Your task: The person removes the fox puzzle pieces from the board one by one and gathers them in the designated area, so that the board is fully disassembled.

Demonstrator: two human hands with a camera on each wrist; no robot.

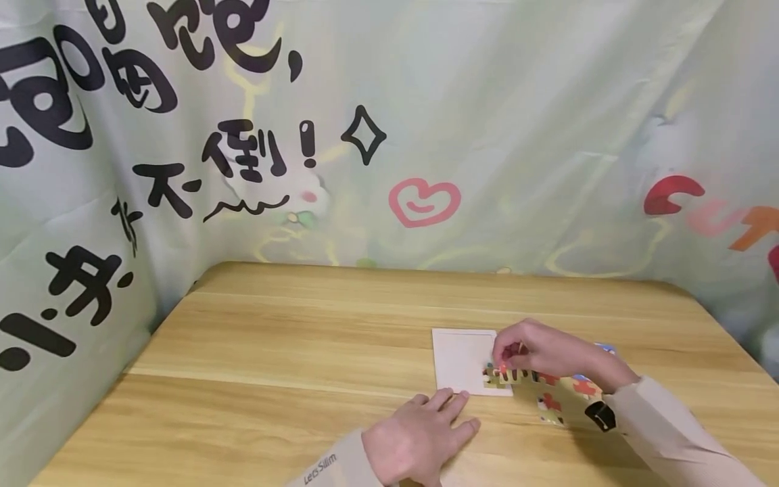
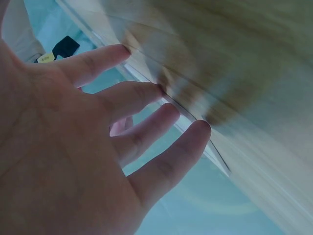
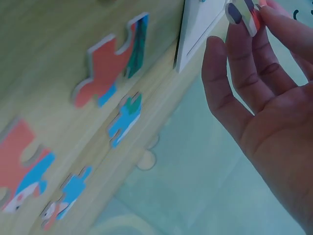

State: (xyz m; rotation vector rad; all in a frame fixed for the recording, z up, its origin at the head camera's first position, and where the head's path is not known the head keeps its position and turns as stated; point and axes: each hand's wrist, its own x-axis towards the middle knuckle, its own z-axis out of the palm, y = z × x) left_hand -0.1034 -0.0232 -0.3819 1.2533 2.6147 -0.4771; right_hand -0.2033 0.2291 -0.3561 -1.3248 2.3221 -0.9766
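Observation:
A white puzzle board (image 1: 459, 358) lies flat on the table, with colourful jigsaw pieces (image 1: 494, 380) at its near right corner. My right hand (image 1: 541, 348) is over that side of the board. Between its thumb and fingertips it pinches a jigsaw piece (image 3: 248, 17), partly hidden by the fingers. My left hand (image 1: 420, 433) lies palm down with its fingers spread, the fingertips (image 2: 200, 128) at the board's near edge. Several loose pieces lie to the right, among them a red one with blue and green parts (image 3: 105, 71).
Near my right sleeve are more loose pieces, including a red one (image 1: 550, 406) and a red-and-blue one (image 1: 584, 387). The wooden table (image 1: 274, 338) reaches back to a printed cloth (image 1: 517, 135), which also hangs along the left side.

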